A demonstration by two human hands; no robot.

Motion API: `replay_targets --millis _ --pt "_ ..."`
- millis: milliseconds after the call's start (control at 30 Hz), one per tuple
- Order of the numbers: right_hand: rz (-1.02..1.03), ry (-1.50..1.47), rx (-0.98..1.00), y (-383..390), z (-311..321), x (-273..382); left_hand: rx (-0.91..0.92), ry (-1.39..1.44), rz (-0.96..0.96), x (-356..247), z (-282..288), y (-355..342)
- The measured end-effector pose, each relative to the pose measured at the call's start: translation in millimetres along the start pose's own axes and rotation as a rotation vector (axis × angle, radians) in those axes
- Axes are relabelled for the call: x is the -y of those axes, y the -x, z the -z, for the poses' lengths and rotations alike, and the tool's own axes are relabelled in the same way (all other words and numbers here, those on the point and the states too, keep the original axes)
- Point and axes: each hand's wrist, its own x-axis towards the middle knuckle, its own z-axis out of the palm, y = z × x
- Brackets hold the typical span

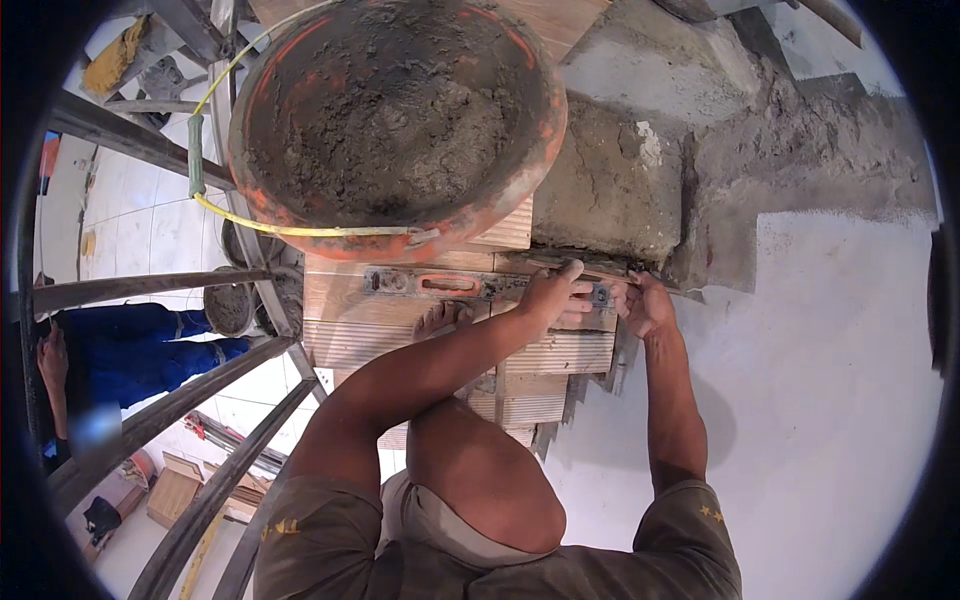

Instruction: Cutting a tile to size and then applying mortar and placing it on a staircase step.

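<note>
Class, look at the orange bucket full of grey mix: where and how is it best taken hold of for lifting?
Probably by the green sleeve on the yellow handle, coming from above with the fingers wrapped around it. The sleeve is thicker than the rest of the handle, which swings out past the left rim of the bucket; the metal railing passes close by there.

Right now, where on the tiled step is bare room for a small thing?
The tile strip looks free between the level and the ridged edge, left of the bare foot. Crowded: the level's right end, with the left grip and right grip.
</note>
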Motion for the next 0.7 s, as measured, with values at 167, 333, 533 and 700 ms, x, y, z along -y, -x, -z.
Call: replay_targets --millis 167,333,533,700 --pt "-0.032 -0.025 -0.002 -3.6 9.5 3.0 0.092 -0.990 -0.555 -8.9 21.3 23.6" --pt "-0.002 -0.084 -0.024 -0.6 3.6 3.3 -0.335 -1.740 -1.241 -50.5 45.6 63.2" --pt "0.082 -0.011 0.011 -2.6 4.5 -8.2 -0.246 -2.043 -1.342 -77.3 47.1 60.9" --pt "0.155 -0.065 -0.032 -0.9 -18.5 -22.3 -0.174 -2.226 -1.231 -95.2 47.8 53.8"
